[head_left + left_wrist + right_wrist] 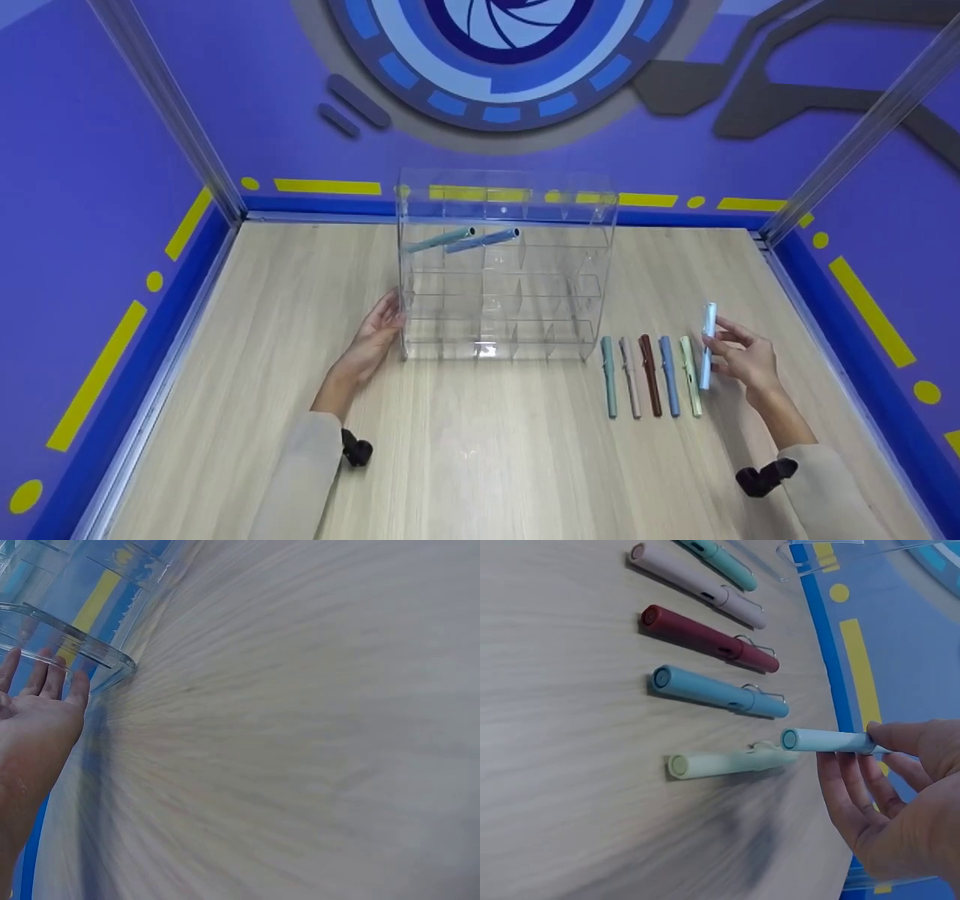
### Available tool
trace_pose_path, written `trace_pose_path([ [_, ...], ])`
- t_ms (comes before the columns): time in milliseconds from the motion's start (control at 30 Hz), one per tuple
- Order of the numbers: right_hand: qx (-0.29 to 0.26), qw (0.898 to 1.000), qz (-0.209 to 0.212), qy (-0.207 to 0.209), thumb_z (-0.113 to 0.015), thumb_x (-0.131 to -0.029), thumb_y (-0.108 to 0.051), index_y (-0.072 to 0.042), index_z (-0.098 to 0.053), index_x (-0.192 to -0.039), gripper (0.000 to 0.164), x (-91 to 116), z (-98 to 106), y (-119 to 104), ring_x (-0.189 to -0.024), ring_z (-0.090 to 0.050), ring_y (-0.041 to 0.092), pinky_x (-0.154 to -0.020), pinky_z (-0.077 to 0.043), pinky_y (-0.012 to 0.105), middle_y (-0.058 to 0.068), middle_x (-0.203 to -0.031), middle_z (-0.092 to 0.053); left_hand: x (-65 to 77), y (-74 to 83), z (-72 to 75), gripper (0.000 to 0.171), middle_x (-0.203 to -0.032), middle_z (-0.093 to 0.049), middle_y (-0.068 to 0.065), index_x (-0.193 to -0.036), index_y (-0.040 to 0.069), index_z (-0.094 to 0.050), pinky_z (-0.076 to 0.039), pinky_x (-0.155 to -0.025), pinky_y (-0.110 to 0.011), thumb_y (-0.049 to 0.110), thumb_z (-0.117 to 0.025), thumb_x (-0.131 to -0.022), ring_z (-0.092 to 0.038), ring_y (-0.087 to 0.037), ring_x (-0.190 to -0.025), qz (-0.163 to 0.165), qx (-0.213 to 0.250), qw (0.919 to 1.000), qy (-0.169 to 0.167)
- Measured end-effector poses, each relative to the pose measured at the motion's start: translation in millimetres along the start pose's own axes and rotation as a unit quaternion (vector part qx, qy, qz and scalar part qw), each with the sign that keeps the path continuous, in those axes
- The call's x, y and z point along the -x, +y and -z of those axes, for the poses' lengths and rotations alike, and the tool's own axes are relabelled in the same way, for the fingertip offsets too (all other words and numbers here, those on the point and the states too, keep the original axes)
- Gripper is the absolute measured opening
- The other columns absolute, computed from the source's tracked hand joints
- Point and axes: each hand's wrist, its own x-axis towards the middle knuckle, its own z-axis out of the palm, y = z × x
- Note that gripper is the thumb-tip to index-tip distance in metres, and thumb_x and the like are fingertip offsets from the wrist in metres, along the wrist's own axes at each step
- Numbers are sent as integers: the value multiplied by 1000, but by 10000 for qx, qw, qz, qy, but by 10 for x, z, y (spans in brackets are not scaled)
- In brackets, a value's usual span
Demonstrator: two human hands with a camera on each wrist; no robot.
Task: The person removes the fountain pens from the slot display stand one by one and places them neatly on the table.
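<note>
My right hand [746, 364] pinches a light blue pen [708, 345] between thumb and fingers, held above the table at the right end of a row of pens. In the right wrist view the light blue pen [829, 741] overlaps the clip end of a pale green pen [727, 763]. My left hand [371, 337] is at the left side of a clear acrylic rack [499, 321], its fingers extended against the lower edge in the left wrist view. In the rack's upper tier lie a teal pen [442, 240] and a blue pen [487, 240], both slanted.
Right of the rack, a teal pen [609, 375], a light pinkish pen [631, 377], a dark red pen [650, 375], a blue pen [670, 376] and the pale green pen [691, 376] lie side by side. The wooden table [465, 457] ends at a purple-blue back wall [322, 157].
</note>
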Motion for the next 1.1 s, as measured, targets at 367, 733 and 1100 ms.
trace_pose_path([
  [367,59,9999,-145,27,-68,-99,-17,2,-43,-152,62,16,27,231,-75,-60,0,-65,-61,22,-16,-98,-56,-1,-3,5,68,-174,-8,-10,-164,8,-9,-12,-134,-37,12,-48,-108,-6,-25,-162,-64,-102,9998,-160],
  [733,441,9987,-238,119,-70,-97,-16,7,-49,-145,57,-8,53,369,-79,-60,-3,-67,-58,17,-15,-93,-60,16,-9,-1,72,-174,-6,-10,-165,10,-8,-12,-133,-36,13,-51,-107,-4,-26,-162,-59,13,9999,-134],
  [1100,1107,9935,-115,241,-71,-96,-19,7,-57,-139,52,12,68,464,-74,-62,0,-62,-59,18,-1,-99,-67,9,-12,-7,68,-173,-12,-8,-164,12,-13,-16,-132,-34,11,-49,-108,-10,-23,-161,14,-7,10000,-49],
])
